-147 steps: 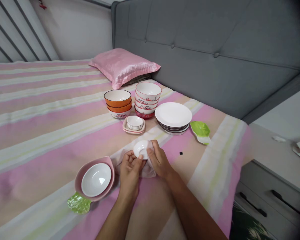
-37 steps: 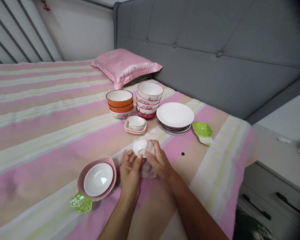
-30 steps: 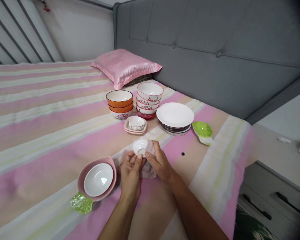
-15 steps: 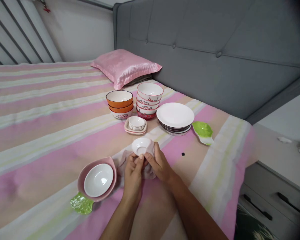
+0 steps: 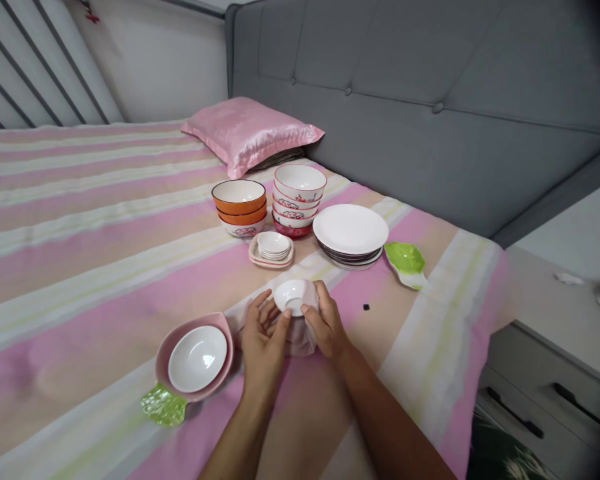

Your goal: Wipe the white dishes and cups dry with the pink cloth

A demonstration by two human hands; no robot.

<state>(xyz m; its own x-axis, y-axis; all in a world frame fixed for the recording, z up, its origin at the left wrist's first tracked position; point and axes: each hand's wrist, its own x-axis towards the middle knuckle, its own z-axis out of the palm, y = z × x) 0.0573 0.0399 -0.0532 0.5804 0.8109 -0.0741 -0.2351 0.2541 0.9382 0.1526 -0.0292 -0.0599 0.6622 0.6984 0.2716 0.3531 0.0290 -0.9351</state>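
A small white dish [image 5: 289, 294] is tilted up in front of me, its underside with the foot ring facing me. My right hand [image 5: 326, 321] grips the dish's right side through a thin pale pink cloth [image 5: 300, 343], thumb on the underside. My left hand [image 5: 265, 332] is at the dish's left edge with its fingers apart, the thumb tip at or very near the lower rim. The cloth hangs below the dish and partly behind my left hand. To the left, a white bowl [image 5: 198, 359] rests inside a pink bowl [image 5: 163, 353] with a green leaf-shaped handle.
Beyond my hands stand small white dishes [image 5: 273, 243] on squarish dishes [image 5: 271, 263], orange bowls [image 5: 241, 208], patterned bowls [image 5: 300, 183] and stacked plates [image 5: 351, 229]. A green leaf-shaped dish [image 5: 406, 260] and small black piece [image 5: 366, 307] lie right. A pink pillow [image 5: 253, 133] lies by the headboard [image 5: 380, 80].
The small dish has shifted slightly right and down with my right hand. My left fingers have loosened from the dish and spread apart.
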